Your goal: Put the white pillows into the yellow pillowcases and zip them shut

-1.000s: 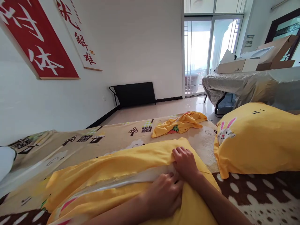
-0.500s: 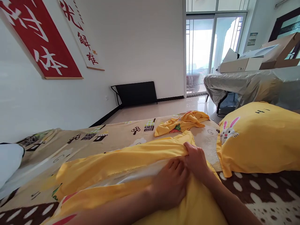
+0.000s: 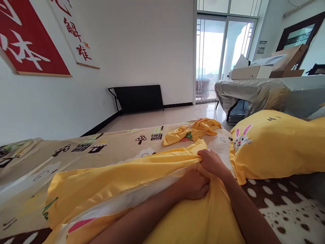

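Note:
A yellow pillowcase [image 3: 111, 173] lies across the bed in front of me, its long opening showing a white pillow [image 3: 122, 198] inside. My right hand [image 3: 213, 162] pinches the far edge of the case near the right end of the opening. Just below and left of it, my left hand [image 3: 194, 184] is closed in a fist at the opening, against bunched yellow cloth; its fingertips are hidden, so whether it also grips the white pillow is unclear. Pink and green print shows at the case's left end.
A filled yellow pillow with a rabbit face [image 3: 276, 145] rests at the right. Crumpled yellow cloth [image 3: 193, 131] lies farther back on the patterned blanket [image 3: 124, 145]. Beyond the bed stand a plastic-covered table [image 3: 256, 89] with boxes [image 3: 251, 72] and a black panel [image 3: 139, 98] by the wall.
The view has turned slightly right. My left hand has curled tighter and drawn closer under the right hand. The right hand keeps its pinch on the case edge.

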A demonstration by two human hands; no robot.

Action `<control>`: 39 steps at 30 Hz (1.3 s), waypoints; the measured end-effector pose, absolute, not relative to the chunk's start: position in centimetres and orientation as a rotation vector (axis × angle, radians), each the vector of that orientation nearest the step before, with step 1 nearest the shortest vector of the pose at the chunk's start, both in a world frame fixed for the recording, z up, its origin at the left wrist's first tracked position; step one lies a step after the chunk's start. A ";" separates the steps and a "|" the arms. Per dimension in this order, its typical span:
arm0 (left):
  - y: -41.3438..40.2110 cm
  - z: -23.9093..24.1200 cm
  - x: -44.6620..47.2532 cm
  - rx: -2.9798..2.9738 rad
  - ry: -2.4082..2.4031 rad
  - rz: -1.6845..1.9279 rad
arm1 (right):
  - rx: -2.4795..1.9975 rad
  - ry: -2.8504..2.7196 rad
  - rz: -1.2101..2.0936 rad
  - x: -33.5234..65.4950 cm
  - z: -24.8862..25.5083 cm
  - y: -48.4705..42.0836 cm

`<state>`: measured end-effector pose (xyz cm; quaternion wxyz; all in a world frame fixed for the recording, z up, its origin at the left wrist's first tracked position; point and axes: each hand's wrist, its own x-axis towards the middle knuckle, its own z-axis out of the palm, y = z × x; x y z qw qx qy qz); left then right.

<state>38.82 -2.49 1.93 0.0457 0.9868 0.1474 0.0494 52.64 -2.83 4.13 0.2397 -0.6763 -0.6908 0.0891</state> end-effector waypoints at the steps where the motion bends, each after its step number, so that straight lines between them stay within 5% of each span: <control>1: -2.3 1.3 38.7 2.942 0.551 0.223 | -1.894 -1.827 0.144 52.3 4.0 -3.2; 6: -1.8 0.2 38.5 2.698 0.998 0.643 | -1.937 -1.657 -0.199 51.5 3.6 -3.4; 24: -1.2 3.8 42.3 3.220 0.644 -0.275 | -1.188 -1.452 0.580 54.9 0.9 -0.2; 32: 3.0 0.5 41.6 2.958 0.865 0.159 | -1.766 -1.596 -0.042 55.6 1.6 -0.9; 39: 3.2 -0.3 41.6 2.773 1.103 0.446 | -1.695 -1.551 -0.002 54.9 1.5 -0.8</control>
